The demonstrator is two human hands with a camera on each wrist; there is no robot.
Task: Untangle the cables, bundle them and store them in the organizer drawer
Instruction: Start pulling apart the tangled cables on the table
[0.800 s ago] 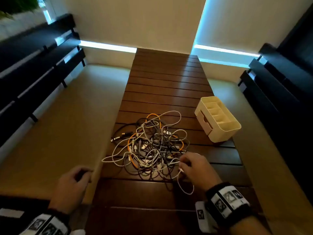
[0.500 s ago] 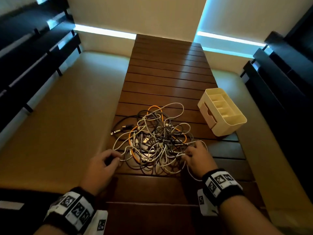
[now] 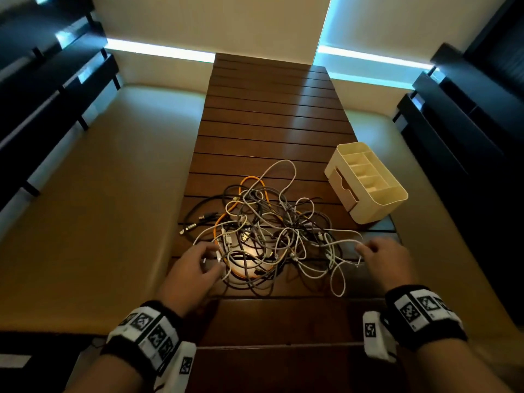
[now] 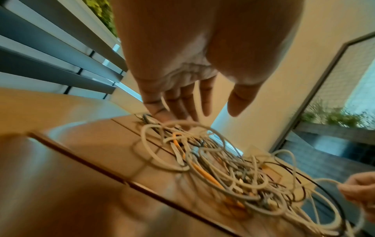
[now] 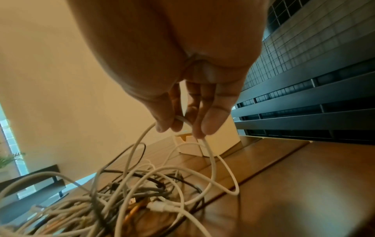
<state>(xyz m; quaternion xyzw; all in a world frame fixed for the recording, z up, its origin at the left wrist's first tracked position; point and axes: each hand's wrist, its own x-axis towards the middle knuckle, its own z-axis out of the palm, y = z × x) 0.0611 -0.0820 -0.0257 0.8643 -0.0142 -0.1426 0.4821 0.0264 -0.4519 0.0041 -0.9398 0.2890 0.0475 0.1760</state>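
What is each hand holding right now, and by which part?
The right hand pinches a white cable along its cord, not at a plug. The left hand holds nothing; its straight fingers reach the cable tangle.

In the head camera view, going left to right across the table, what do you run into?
Left hand → tangled cable pile → right hand, pinching a white cable. The cream organizer sits farther back, overlapping the right hand's span, so unranked.
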